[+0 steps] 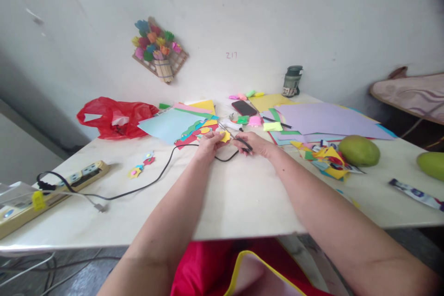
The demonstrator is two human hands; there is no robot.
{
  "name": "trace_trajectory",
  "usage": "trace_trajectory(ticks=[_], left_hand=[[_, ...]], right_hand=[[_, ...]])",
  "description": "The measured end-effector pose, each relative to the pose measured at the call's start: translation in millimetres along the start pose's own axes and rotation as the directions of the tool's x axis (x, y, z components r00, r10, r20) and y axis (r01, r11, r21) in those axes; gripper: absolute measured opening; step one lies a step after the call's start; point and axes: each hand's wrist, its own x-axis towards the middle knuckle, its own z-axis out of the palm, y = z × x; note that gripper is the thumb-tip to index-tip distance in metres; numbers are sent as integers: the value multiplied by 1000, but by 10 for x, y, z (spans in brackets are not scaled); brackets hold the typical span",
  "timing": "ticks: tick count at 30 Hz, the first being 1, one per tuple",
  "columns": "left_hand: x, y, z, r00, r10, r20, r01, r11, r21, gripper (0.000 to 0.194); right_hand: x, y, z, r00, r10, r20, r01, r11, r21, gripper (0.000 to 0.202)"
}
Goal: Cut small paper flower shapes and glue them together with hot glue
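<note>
Over the middle of the table, my left hand (209,144) is closed on a small piece of yellow paper (225,136). My right hand (255,142) grips the black handles of a pair of scissors (245,144), whose blades point up and left beside the yellow paper. Behind my hands lies a white glue gun (230,125), partly hidden. Red, blue, green and yellow paper cutouts (194,133) are heaped just beyond my left hand. Small paper flowers (135,172) rest farther left. A black cord (159,176) runs under my hands.
A power strip (81,178) lies at left, near a red plastic bag (118,118). Coloured sheets (322,118), a phone (244,107) and a bottle (292,81) are at the back. Paper scraps (329,159), green fruit (359,150) and a wrapper (416,194) lie at right.
</note>
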Motion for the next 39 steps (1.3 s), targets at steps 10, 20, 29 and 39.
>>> trace_trajectory(ticks=[10, 20, 29, 39], left_hand=[[-10, 12, 22, 1000, -7, -30, 6, 1000, -24, 32], [0, -8, 2, 1000, 0, -21, -1, 1000, -12, 30], [2, -6, 2, 999, -2, -40, 2, 1000, 6, 31], [1, -1, 7, 998, 0, -62, 0, 1000, 3, 31]], right_hand=[[6, 12, 7, 1000, -3, -9, 3, 1000, -27, 29], [12, 4, 12, 1000, -4, -10, 4, 999, -33, 27], [10, 20, 7, 1000, -9, 3, 9, 999, -42, 26], [-4, 6, 4, 1000, 4, 7, -4, 1000, 23, 22]])
